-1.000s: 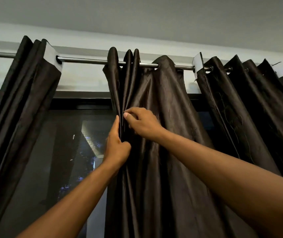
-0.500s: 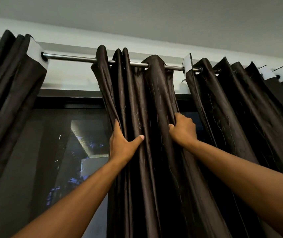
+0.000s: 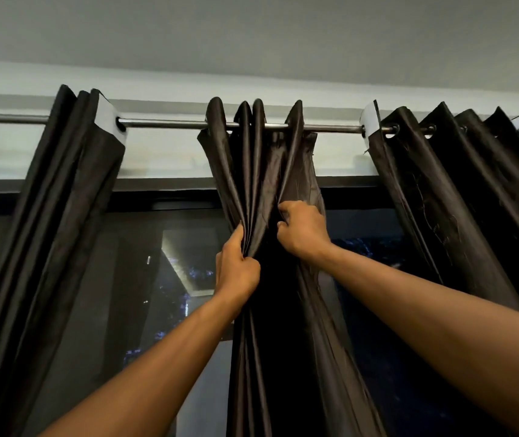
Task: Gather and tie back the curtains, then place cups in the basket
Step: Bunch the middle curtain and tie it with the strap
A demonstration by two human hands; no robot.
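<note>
My left hand (image 3: 236,272) and right hand (image 3: 303,233) each pinch folds of the middle curtain (image 3: 261,171), hung on the rod (image 3: 170,123). It looks soft, light, slippery; I'd grip bunched pleats.

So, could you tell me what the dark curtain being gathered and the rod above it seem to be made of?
The dark brown gathered curtain panel looks like a satin-like woven fabric, possibly polyester: a soft sheen runs along its folds. The thin grey curtain rod appears to be brushed or polished metal, with a bright highlight along it.
</note>
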